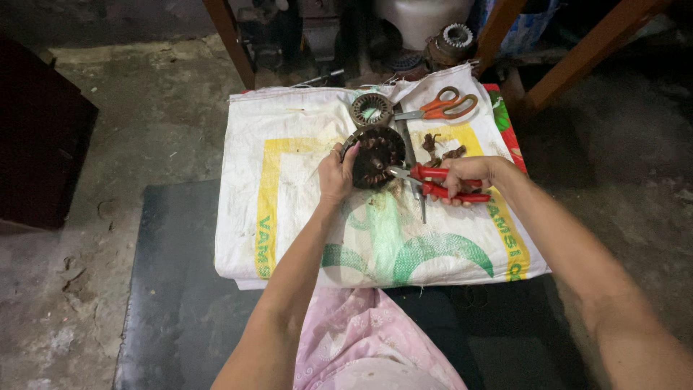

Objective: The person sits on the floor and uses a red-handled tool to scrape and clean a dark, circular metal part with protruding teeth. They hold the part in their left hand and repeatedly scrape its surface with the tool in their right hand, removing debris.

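My left hand (335,175) grips a dark round motor stator (377,155) by its left rim, holding it tilted up on a white woven sack (289,188). My right hand (465,175) is closed around the red handles of a pair of pliers (433,182). The pliers' jaws touch the stator's lower right edge. A thin metal tool (417,193) lies on the sack under the pliers.
A second, smaller stator ring (372,109) and orange-handled scissors (442,107) lie at the sack's far edge. Brown wire scraps (442,149) sit near my right hand. The sack rests on a dark mat (173,289). Wooden legs (588,50) and machine parts stand beyond.
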